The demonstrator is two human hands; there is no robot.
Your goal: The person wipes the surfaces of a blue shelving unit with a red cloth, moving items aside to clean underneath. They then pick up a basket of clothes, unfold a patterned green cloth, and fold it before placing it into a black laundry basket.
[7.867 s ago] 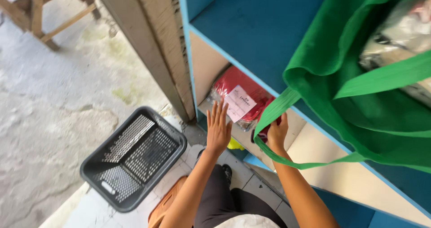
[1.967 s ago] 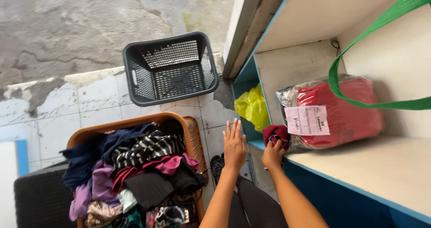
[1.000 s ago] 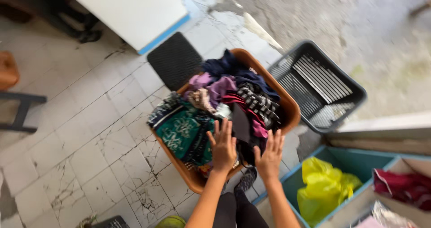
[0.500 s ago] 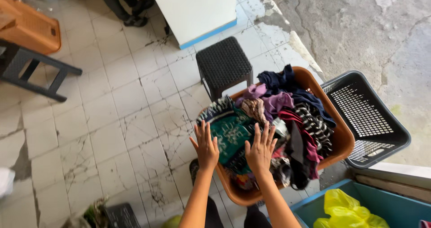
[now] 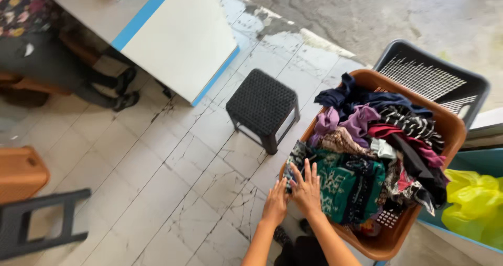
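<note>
Both hands on the orange basket's (image 5: 455,131) near rim: left hand (image 5: 276,206) flat, right hand (image 5: 307,188) fingers spread over green patterned cloth (image 5: 343,185), neither grip pinching.

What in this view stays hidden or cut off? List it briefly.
- Head view: left hand fingers, tucked against the orange basket rim; grip unclear.
- Basket bottom: buried under the clothes pile.
- Grey basket: partly behind the orange one.
- Yellow bag: cut by the right edge.
- Seated person: cut by the top edge.
</note>
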